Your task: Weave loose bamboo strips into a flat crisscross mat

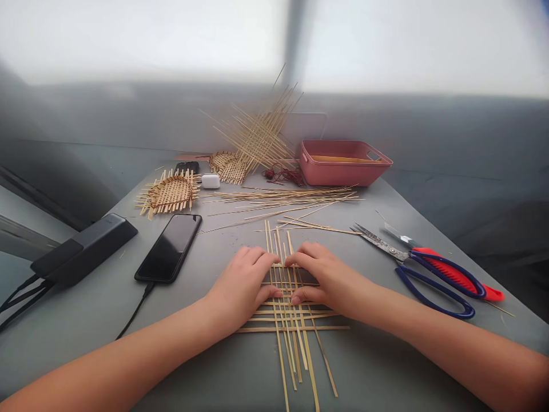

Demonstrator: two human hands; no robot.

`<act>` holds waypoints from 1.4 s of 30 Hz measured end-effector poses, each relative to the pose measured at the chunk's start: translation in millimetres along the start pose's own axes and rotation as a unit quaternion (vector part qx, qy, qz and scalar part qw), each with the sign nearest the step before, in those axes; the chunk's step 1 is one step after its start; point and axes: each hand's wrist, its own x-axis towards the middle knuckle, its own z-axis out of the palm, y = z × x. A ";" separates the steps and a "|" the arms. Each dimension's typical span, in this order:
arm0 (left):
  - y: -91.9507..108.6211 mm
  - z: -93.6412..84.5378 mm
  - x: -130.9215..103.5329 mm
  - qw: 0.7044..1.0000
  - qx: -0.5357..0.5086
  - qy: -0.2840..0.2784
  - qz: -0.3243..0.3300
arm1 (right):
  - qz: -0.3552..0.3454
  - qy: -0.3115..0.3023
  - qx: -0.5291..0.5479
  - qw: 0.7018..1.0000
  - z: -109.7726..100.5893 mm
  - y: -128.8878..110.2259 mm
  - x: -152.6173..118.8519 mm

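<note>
A loose lattice of thin bamboo strips [285,318] lies flat on the grey table in front of me, lengthwise strips crossed by shorter ones. My left hand [244,283] grips its left side, thumb and index fingertip on the strips near the middle. From the right, my right hand [328,280] does the same, its fingertips close to the left ones. The fingers of both hands are bent, and the palms hide the ends of several cross strips. Just beyond the hands lies a spread of loose bamboo strips [295,197].
Large scissors [403,254] and a red-handled knife [446,266] lie at right. A phone [169,249] and black power strip [86,249] are at left. Behind are woven pieces [171,191], a white case [210,181], dark red cord [285,174], a leaning lattice [261,134] and pink basket [343,174].
</note>
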 end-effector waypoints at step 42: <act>-0.8 7.4 -2.2 0.998 -0.032 0.030 0.032 | -0.002 0.021 0.033 0.999 7.2 -2.8 -5.0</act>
